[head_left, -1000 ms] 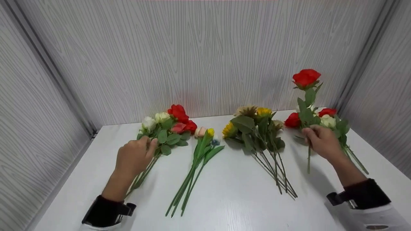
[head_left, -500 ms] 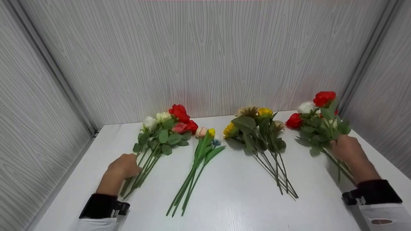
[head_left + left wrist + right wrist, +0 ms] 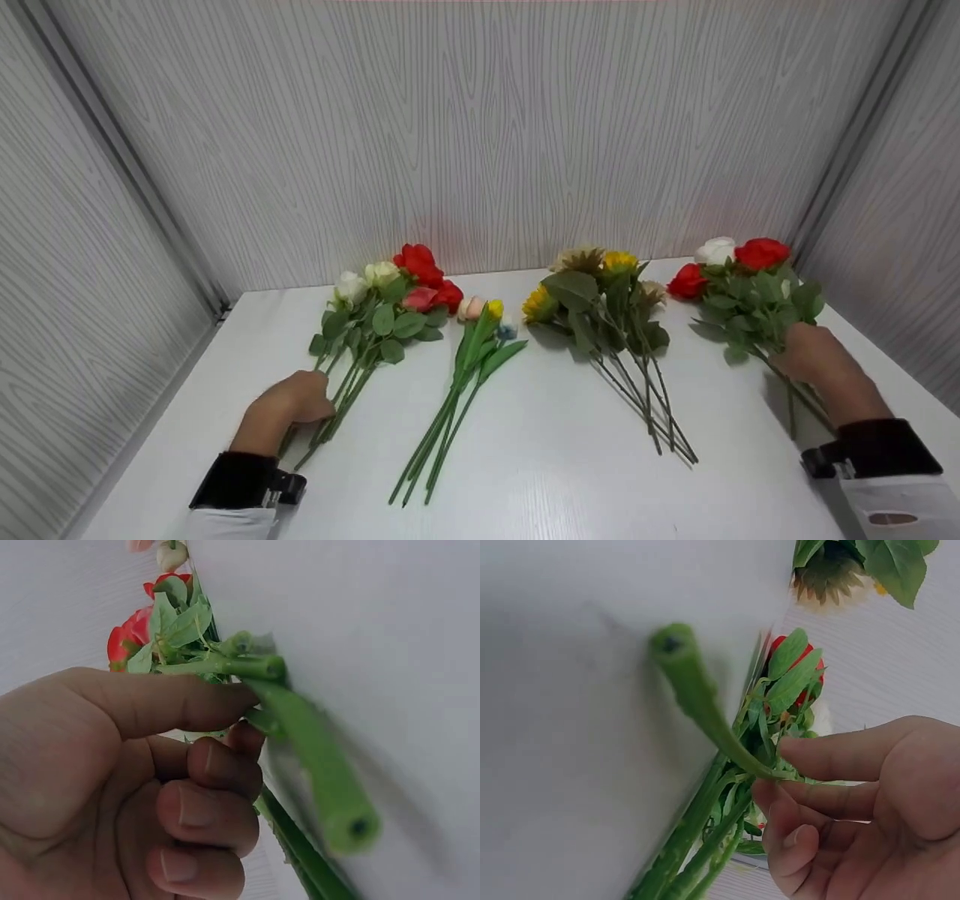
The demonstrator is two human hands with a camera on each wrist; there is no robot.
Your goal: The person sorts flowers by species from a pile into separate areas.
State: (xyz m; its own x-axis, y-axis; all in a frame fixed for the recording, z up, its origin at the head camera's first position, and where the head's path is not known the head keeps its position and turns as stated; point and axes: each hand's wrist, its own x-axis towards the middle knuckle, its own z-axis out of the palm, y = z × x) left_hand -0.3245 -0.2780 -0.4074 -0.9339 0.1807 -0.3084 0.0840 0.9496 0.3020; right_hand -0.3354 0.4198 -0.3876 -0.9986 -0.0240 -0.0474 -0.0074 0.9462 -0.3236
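At the left, my left hand [image 3: 289, 409] is low over the stems of a bunch of roses in white, red and pink. In the left wrist view its thumb and curled fingers pinch one green rose stem [image 3: 311, 754], the cut end sticking out past the thumb. At the far right, my right hand [image 3: 821, 367] is by the stems of another rose bunch. The right wrist view shows a single stem [image 3: 697, 701] pinched between thumb and fingertips. This is the red rose [image 3: 762, 254], its bloom lying beside a white rose [image 3: 715, 250] and another red one [image 3: 688, 282].
Between the hands lie a bunch of tulips [image 3: 471, 349] with long green stems and a bunch of yellow and beige sunflowers [image 3: 574, 289]. All rest on the white table [image 3: 555, 480], with a grey wood-grain panel [image 3: 480, 135] behind and side panels left and right.
My right hand has lowered the red rose from upright down onto the right bunch. My left hand has moved from the leaves down toward the stem ends of the left bunch.
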